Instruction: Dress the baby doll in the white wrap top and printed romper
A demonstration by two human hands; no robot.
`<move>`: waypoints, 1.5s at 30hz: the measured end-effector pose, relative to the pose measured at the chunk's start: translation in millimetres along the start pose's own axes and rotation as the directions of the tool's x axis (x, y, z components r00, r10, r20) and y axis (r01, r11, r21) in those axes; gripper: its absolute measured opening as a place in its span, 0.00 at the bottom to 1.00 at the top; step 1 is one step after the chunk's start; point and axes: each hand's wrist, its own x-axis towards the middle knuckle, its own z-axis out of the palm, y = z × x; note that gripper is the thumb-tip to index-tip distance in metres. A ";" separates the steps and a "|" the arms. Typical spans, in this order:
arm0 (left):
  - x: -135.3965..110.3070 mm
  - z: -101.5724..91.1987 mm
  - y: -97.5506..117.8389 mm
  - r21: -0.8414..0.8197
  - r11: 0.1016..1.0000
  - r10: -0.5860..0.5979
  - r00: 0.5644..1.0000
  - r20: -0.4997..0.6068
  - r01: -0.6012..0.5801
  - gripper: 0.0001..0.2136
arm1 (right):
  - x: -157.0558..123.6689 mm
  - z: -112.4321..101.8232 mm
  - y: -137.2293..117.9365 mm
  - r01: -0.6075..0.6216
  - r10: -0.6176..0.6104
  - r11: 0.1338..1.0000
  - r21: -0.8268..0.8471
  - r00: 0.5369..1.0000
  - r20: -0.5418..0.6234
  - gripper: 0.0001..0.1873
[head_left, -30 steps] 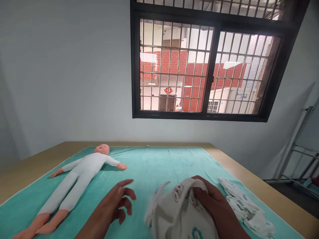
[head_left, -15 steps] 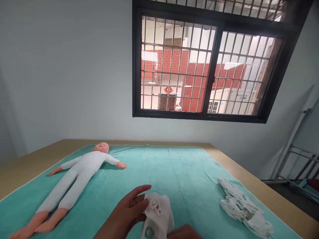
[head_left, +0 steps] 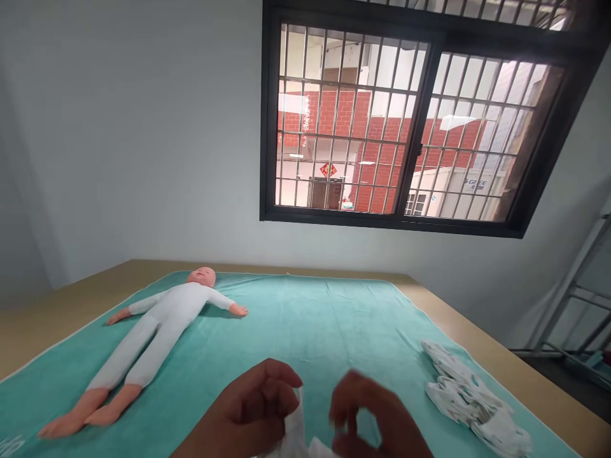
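Observation:
At the bottom centre my left hand is closed, with thumb and fingers pinching a small piece of thin white cloth. Part of the cloth is hidden behind the fingers and cut off by the lower edge. Just right of it, my right hand is raised with bent fingers, blurred by motion. Its thumb is close to the cloth's lower part, but whether it touches is unclear. To the left, a baby doll in a white bodysuit lies on its back, arms spread, apart from both hands.
A turquoise towel covers most of the wooden table. Crumpled white printed baby clothes lie on its right side. Behind the table are a grey wall and a barred window. A metal frame stands at the far right.
The white cloth has been drawn lower, and its printed face no longer shows. My right hand has risen from the bottom edge beside it. The view has shifted slightly.

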 end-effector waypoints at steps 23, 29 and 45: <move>-8.6 20.2 22.1 0.336 0.941 -0.008 0.998 -0.058 0.027 0.18 | 35.1 -0.1 -6.2 -0.197 0.242 0.952 0.234 0.954 -0.179 0.06; 3.3 -0.6 -11.7 0.747 0.644 -0.146 0.985 -0.094 0.167 0.10 | 32.8 -37.8 -19.0 -0.252 0.345 0.933 0.255 0.826 -0.445 0.05; 0.2 -47.5 36.3 0.865 0.483 0.346 0.877 -0.332 0.137 0.11 | -13.1 -99.1 -0.9 -0.332 0.242 0.943 -0.010 0.708 -0.663 0.13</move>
